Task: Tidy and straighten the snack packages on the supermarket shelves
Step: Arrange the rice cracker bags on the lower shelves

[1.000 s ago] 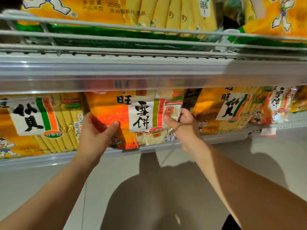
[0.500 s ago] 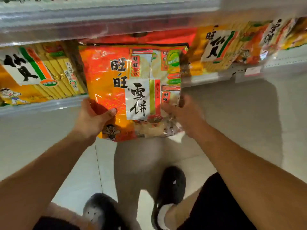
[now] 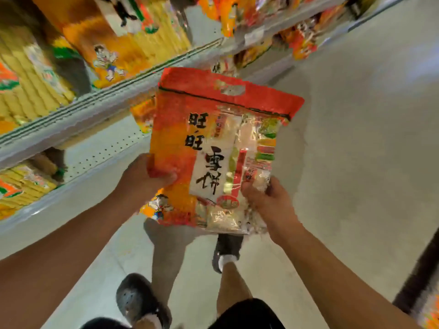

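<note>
I hold the orange snack bag (image 3: 213, 148) out in the aisle, clear of the shelf (image 3: 99, 108) and to the right of its front rail, with nothing under it but the floor (image 3: 356, 138). My left hand (image 3: 145, 179) pinches the bag's lower left edge, thumb across the front and fingers behind it; my right hand (image 3: 266, 200) grips the lower right corner, fingers curled round the crinkly clear part. Both holds sit low on the bag, so its tall red top stands free above them, and I judge that it could flop sideways or fold over if I tilt it too far. The film looks slick, and a pinch on an edge alone may slide, dropping the bag towards my shoes (image 3: 228, 248). Squeezing harder carries its own risk: the crackers inside feel likely to snap. Going back to the shelf, the top flap could catch under the rail or knock the yellow packages (image 3: 35, 91) standing just behind that rail, and they already lean. The view is smeared, so I cannot tell which gap on the shelf is free.
</note>
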